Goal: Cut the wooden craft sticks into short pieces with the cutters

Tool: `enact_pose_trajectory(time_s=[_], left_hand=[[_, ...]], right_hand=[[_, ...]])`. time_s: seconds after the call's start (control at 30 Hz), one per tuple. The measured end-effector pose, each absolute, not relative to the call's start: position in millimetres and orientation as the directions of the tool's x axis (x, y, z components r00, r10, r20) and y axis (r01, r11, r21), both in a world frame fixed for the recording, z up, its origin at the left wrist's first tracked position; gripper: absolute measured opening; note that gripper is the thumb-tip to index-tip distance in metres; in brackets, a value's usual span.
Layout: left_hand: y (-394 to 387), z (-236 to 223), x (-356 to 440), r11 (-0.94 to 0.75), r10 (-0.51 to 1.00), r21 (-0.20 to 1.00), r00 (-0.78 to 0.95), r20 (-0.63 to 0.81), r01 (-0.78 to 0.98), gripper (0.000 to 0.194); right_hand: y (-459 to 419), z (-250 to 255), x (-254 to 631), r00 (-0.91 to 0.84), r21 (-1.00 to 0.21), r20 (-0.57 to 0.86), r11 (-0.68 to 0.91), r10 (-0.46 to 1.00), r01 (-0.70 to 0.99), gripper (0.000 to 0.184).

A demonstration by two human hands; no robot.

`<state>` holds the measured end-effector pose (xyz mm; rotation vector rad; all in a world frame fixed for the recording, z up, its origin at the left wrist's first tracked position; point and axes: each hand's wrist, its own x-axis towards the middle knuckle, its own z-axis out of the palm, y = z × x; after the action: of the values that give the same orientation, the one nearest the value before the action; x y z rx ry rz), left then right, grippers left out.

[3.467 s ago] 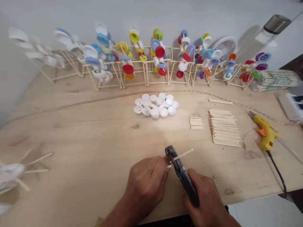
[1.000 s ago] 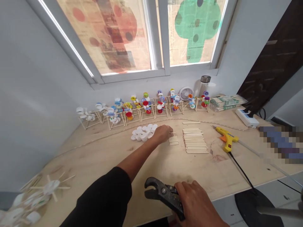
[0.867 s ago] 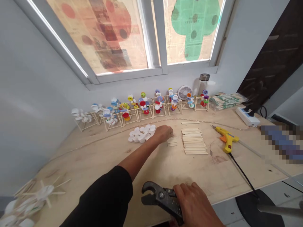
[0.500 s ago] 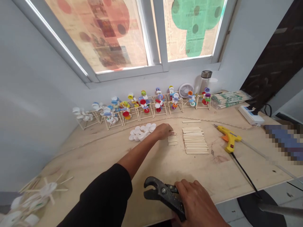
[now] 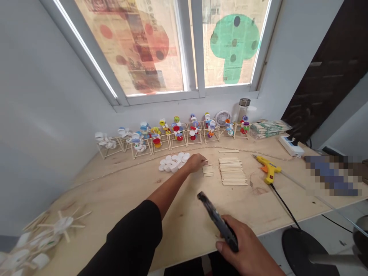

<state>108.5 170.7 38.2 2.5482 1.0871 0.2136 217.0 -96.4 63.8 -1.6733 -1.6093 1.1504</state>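
Note:
My left hand reaches across the table, its fingers pinched on a short wooden stick whose tip just shows. Directly beside those fingers lies a small row of short sticks. To their right is a larger row of longer sticks, with a single stick set apart behind it. Low in the view, my right hand is closed around a black pipe cutter, seen edge-on and pointing up-left. White bottle caps are clustered just left of my left hand.
Stick frames bearing colourful cap wheels line the wall. A yellow glue gun lies at right, its cord crossing the table edge. Farther back are a power strip, bagged sticks and a small fan. Cap-and-stick wheels lie at left.
The pipe cutter has turned from showing its jaws side-on to edge-on, pointing more upward. My left hand has lifted slightly off the short sticks, with a stick tip now visible. The camera view has shifted.

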Motion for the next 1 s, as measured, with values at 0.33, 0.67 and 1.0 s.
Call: enact_pose_trajectory(time_s=[0.33,0.67,1.0], left_hand=[[99.5,40.6,67.5,-0.529,0.848,0.483,0.454,0.274,0.697,0.036],[65.3,23.0,33.8,-0.390,0.921,0.383,0.344,0.185,0.838,0.033],[98.1,14.9,60.6,-0.369,0.929,0.310,0.338,0.148,0.876,0.028]], right_hand=[[-76.1,32.0,231.8,-0.121,-0.828,-0.195,-0.230,0.973,-0.512,0.035],[-69.5,14.4,230.9,-0.142,-0.751,-0.206,-0.250,0.968,-0.611,0.032],[-71.3,10.0,230.1,-0.161,-0.675,-0.165,-0.231,0.973,-0.701,0.031]])
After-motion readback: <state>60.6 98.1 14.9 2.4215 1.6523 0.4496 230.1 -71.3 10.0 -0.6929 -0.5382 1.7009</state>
